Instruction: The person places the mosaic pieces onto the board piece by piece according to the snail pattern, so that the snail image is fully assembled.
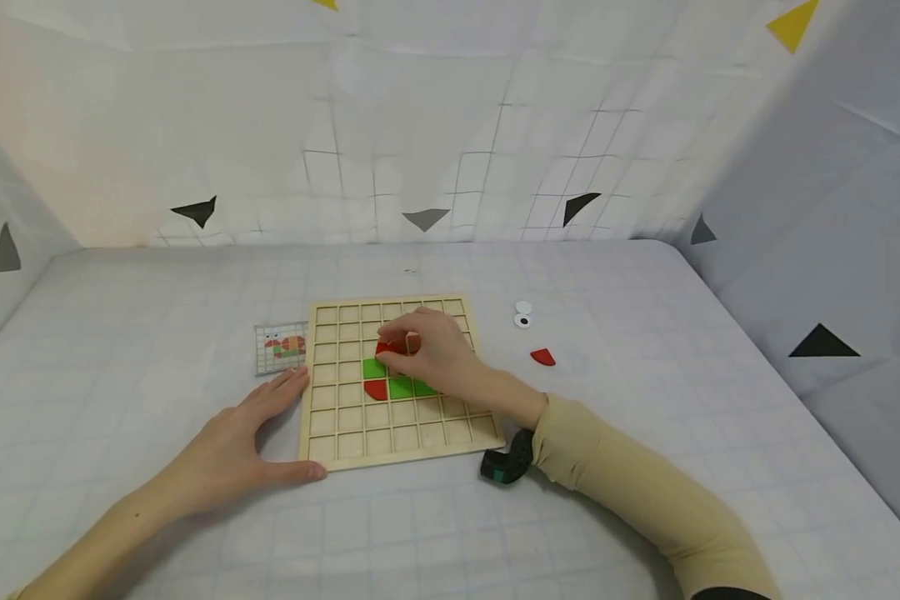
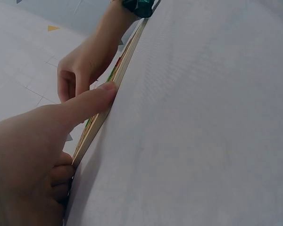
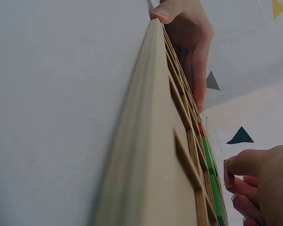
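My right hand (image 1: 438, 354) is over the middle of a wooden grid board (image 1: 345, 421), pinching a small red piece (image 3: 229, 175) between thumb and index finger. Under and beside that hand, green square tiles (image 1: 401, 387) and a red quarter-circle tile (image 1: 376, 389) sit in the board's cells. The hand hides part of the pattern. My left hand (image 1: 225, 450) rests at the board's near left corner, thumb against the front edge and straight fingers along the left side. In the left wrist view, the thumb (image 2: 92, 99) touches the board's rim.
A small pattern card (image 1: 281, 349) lies left of the board, partly against its edge. To the right are a loose red quarter-circle tile (image 1: 543, 357) and two white round pieces (image 1: 522, 314), one with a black dot. A black wrist device (image 1: 508, 460) hangs beneath the right wrist.
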`<move>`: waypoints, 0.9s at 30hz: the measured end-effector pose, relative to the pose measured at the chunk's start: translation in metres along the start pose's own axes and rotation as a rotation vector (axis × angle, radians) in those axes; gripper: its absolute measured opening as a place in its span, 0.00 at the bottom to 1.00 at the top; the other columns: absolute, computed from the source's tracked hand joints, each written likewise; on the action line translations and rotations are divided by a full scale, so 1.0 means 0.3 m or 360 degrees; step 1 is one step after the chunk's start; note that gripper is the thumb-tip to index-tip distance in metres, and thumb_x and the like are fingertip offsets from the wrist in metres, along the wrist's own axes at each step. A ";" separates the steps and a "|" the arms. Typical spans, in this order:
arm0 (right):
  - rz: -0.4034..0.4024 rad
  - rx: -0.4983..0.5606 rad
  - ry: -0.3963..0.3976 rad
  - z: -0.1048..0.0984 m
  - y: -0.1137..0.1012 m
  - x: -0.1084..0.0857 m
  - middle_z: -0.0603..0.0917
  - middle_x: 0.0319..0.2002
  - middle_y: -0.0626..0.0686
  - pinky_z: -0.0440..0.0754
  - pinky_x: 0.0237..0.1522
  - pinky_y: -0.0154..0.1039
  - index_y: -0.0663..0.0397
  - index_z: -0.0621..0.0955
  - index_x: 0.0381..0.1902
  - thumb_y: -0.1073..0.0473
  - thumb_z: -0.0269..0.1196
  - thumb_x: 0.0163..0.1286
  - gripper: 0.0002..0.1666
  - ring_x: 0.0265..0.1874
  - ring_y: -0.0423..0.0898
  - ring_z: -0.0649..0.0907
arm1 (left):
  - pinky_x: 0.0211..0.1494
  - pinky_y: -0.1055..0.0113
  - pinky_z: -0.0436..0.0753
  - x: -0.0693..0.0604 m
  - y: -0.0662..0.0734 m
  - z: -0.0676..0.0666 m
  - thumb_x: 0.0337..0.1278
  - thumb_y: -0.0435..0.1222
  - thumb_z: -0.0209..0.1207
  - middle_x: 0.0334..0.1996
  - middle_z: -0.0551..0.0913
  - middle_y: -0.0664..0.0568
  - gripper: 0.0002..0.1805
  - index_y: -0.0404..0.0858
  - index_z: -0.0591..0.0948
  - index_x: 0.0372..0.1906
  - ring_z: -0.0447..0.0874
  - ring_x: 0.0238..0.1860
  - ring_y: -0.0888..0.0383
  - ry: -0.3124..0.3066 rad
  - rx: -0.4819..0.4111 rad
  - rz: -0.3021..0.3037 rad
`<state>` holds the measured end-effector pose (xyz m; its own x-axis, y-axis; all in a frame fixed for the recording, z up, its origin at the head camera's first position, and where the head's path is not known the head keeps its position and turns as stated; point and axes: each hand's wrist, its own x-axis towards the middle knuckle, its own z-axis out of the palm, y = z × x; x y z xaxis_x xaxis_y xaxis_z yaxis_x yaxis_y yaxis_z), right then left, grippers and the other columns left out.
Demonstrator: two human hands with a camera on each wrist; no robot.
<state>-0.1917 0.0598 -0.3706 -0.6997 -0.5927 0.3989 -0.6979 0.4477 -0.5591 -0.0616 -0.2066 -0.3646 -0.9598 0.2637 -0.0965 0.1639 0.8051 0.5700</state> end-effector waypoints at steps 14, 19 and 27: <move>-0.0080 -0.0072 0.0029 0.041 0.009 0.010 0.90 0.38 0.48 0.74 0.38 0.33 0.54 0.87 0.45 0.58 0.71 0.64 0.12 0.35 0.42 0.80 | 0.66 0.29 0.63 -0.005 -0.005 0.002 0.35 0.74 0.65 0.78 0.58 0.51 0.63 0.55 0.55 0.80 0.54 0.77 0.38 0.0005 0.0000 -0.0008; -0.0126 -0.0080 0.0070 0.042 0.015 0.007 0.89 0.38 0.48 0.75 0.37 0.33 0.55 0.87 0.46 0.60 0.70 0.65 0.12 0.35 0.42 0.80 | 0.66 0.29 0.63 -0.005 -0.004 0.001 0.35 0.74 0.65 0.78 0.58 0.51 0.63 0.55 0.56 0.80 0.54 0.77 0.38 0.0011 0.0000 -0.0004; -0.0125 -0.0102 0.0150 0.042 0.018 0.000 0.89 0.38 0.48 0.77 0.41 0.35 0.56 0.87 0.43 0.63 0.71 0.63 0.10 0.38 0.44 0.80 | 0.67 0.29 0.63 -0.001 -0.006 0.003 0.35 0.74 0.66 0.78 0.58 0.52 0.63 0.56 0.56 0.79 0.54 0.77 0.39 0.0017 -0.0012 0.0007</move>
<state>-0.1935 0.0538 -0.3826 -0.6518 -0.5632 0.5079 -0.7572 0.4461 -0.4771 -0.0613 -0.2077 -0.3664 -0.9613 0.2618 -0.0854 0.1666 0.7998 0.5767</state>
